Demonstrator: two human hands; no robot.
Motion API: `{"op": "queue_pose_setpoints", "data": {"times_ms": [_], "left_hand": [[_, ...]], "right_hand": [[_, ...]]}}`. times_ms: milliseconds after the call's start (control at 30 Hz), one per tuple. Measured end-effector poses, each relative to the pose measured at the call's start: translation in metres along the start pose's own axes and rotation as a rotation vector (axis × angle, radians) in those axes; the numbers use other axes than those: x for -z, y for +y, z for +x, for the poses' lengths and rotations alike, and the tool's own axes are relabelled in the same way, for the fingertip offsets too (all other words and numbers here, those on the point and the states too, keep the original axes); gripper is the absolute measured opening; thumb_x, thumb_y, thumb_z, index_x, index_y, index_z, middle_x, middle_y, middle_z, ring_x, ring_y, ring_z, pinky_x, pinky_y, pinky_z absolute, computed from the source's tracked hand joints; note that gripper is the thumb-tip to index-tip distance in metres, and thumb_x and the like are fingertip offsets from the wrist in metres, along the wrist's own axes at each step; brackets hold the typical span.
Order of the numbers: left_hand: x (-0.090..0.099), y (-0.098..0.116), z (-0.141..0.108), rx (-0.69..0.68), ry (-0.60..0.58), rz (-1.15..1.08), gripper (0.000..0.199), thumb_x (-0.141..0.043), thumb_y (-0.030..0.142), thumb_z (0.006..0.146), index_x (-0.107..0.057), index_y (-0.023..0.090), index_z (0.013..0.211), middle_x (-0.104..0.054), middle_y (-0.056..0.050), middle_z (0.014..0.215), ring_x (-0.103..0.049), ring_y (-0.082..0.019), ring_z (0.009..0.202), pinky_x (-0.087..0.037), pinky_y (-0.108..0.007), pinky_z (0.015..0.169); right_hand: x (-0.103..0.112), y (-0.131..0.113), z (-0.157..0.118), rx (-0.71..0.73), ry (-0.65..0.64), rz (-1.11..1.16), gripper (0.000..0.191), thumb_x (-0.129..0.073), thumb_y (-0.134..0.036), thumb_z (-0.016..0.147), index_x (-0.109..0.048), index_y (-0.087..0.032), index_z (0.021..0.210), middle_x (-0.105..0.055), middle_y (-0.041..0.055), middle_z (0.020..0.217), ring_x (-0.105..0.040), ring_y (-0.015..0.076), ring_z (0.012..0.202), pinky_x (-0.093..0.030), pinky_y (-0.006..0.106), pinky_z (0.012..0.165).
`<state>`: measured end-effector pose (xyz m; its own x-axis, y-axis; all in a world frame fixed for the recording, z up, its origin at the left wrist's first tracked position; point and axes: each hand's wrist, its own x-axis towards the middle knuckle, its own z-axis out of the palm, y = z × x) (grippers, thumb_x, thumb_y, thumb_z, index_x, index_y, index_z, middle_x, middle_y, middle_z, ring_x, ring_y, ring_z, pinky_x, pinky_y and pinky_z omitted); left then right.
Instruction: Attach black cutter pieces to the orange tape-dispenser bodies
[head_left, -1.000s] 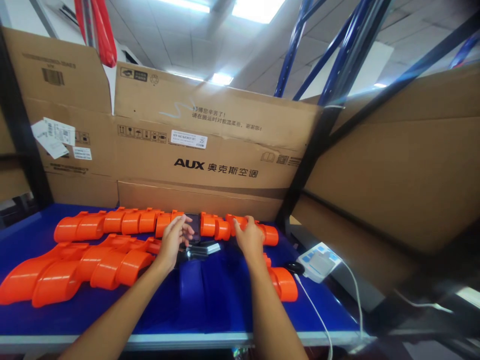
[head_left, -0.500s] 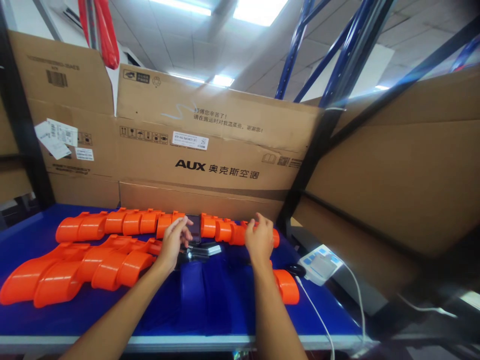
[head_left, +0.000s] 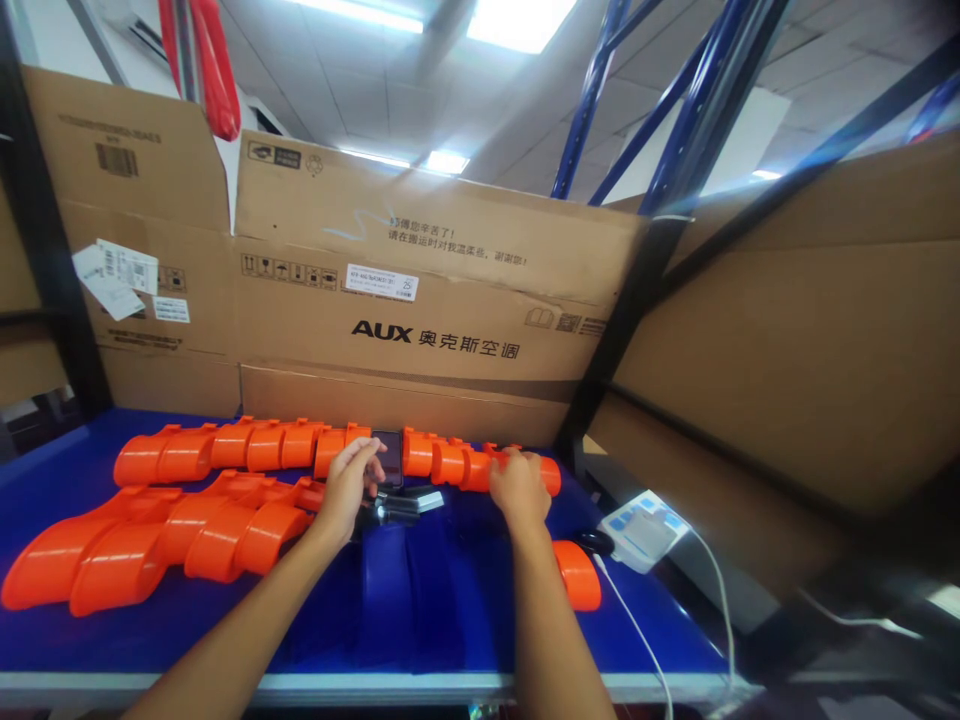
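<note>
My right hand is at the right end of the back row of orange curved plastic pieces. Its fingers are bent down over one orange plastic piece, with the fingertips hidden behind the hand. My left hand hovers near the middle, fingers loosely curled and apart, holding nothing that shows. Just right of it lie a black and silver object, whose kind I cannot make out, and a dark flat-screened device standing in the row.
More orange pieces fill the left front of the blue tabletop. One orange piece is beside my right forearm. A white device with cables sits at the right edge. Cardboard walls the back.
My right hand has lowered, its raised fingers now bent onto the orange pieces. My left hand has stayed almost in place.
</note>
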<state>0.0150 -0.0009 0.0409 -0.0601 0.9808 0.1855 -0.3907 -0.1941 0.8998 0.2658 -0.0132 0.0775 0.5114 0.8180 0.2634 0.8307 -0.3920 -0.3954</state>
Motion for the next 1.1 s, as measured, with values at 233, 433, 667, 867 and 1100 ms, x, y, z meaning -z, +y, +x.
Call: {"op": "queue_pose_setpoints", "data": {"times_ms": [233, 433, 667, 867, 1100], "left_hand": [[0.0, -0.001, 0.0, -0.006, 0.005, 0.002, 0.039, -0.069, 0.052, 0.077, -0.067, 0.018, 0.095, -0.059, 0.003, 0.057, -0.048, -0.01, 0.038, -0.029, -0.019, 0.037], [-0.001, 0.0, -0.001, -0.007, -0.005, -0.005, 0.04, -0.069, 0.053, 0.077, -0.067, 0.017, 0.094, -0.059, 0.003, 0.057, -0.048, -0.009, 0.038, -0.029, -0.019, 0.037], [-0.001, 0.001, -0.001, -0.006, 0.004, 0.006, 0.041, -0.069, 0.054, 0.078, -0.067, 0.017, 0.094, -0.06, 0.002, 0.057, -0.048, -0.009, 0.038, -0.029, -0.019, 0.038], [0.0, -0.001, 0.0, -0.03, 0.007, -0.011, 0.041, -0.071, 0.054, 0.076, -0.068, 0.017, 0.093, -0.059, 0.002, 0.058, -0.052, -0.011, 0.044, -0.035, -0.019, 0.04], [-0.003, 0.005, 0.001, -0.125, 0.005, -0.042, 0.056, -0.08, 0.043, 0.074, -0.067, 0.021, 0.124, -0.074, -0.012, 0.114, -0.069, -0.023, 0.099, -0.055, -0.027, 0.07]], "right_hand": [[0.005, 0.002, 0.0, -0.017, -0.076, -0.023, 0.042, -0.042, -0.038, 0.099, -0.052, -0.031, 0.138, -0.056, 0.0144, 0.126, -0.067, 0.0297, 0.101, -0.051, 0.043, 0.084], [0.005, 0.001, -0.002, -0.017, 0.032, 0.033, 0.039, -0.047, -0.037, 0.098, -0.052, -0.024, 0.134, -0.058, 0.0144, 0.118, -0.066, 0.0277, 0.095, -0.049, 0.038, 0.08], [0.005, -0.004, -0.006, 0.122, 0.391, 0.155, 0.029, -0.053, -0.038, 0.096, -0.058, -0.021, 0.119, -0.055, 0.011, 0.113, -0.063, 0.0237, 0.085, -0.045, 0.032, 0.069], [0.01, -0.01, -0.007, 0.343, 0.717, 0.449, 0.023, -0.059, -0.042, 0.092, -0.059, -0.02, 0.099, -0.054, 0.0104, 0.11, -0.059, 0.0232, 0.087, -0.047, 0.033, 0.071], [0.003, -0.034, -0.03, 0.709, 0.338, 1.067, 0.027, -0.068, -0.038, 0.087, -0.046, -0.024, 0.095, -0.053, 0.0029, 0.1, -0.038, 0.0072, 0.053, -0.033, 0.022, 0.044]]}}
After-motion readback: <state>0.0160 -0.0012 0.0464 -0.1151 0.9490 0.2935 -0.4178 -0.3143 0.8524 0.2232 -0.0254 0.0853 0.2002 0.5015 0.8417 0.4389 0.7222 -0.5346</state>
